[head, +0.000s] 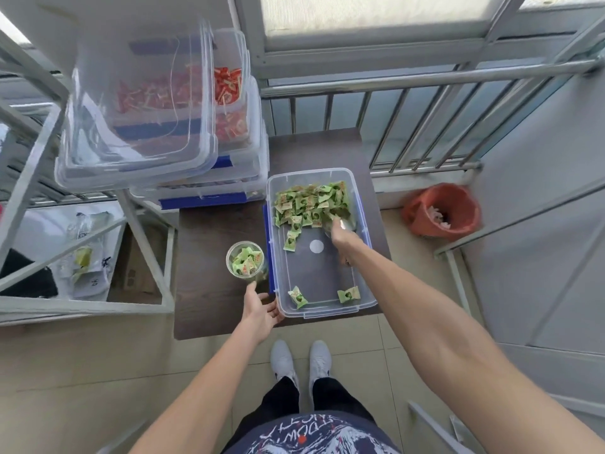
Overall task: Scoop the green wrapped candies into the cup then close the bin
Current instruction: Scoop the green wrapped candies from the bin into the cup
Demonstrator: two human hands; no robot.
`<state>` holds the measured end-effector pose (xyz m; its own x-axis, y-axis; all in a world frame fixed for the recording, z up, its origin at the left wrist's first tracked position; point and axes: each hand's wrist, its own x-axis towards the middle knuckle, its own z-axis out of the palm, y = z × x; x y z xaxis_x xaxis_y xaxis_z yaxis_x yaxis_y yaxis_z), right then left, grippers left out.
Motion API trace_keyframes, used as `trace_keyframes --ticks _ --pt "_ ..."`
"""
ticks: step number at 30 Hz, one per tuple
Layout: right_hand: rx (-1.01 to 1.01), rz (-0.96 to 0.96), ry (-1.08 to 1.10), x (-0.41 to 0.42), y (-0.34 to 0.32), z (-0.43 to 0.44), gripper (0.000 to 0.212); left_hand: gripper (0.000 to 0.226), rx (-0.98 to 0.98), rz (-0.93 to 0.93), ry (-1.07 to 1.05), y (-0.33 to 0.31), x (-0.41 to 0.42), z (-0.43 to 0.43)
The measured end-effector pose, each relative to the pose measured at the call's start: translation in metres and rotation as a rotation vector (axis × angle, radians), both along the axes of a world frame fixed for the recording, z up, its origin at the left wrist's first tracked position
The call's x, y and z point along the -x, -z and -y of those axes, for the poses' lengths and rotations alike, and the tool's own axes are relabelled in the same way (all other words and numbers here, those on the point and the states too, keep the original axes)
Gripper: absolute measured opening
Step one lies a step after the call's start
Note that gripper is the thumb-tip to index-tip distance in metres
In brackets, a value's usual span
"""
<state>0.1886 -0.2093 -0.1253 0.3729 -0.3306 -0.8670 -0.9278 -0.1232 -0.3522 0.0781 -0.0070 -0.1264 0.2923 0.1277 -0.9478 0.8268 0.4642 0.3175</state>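
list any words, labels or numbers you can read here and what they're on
Shirt: large print seen upside down, seems to read "DOWN", the rest unclear.
Green candies in the bin: printed wrappers, too small to read.
Candies in the cup: too small to read.
White bag under the rack: dark marks, too blurred to read.
White round sticker on the bin floor: blank.

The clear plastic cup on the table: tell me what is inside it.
The clear plastic cup holds several green wrapped candies, piled loosely and reaching near the rim. What lies beneath them at the cup's bottom is covered. The left hand is beside its base.
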Motion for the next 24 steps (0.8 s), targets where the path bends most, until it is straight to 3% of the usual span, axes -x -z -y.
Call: trace_keyframes --ticks 12,24 --pt "0.208 0.077 -0.121 -0.022 0.031 -0.012 0.103 0.058 0.125 -0.015 -0.099 0.028 -0.007 0.015" --pt "0.266 0.122 -0.163 -0.004 0.037 -0.023 0.082 0.037 -0.001 0.031 -0.008 0.022 -0.005 -0.008"
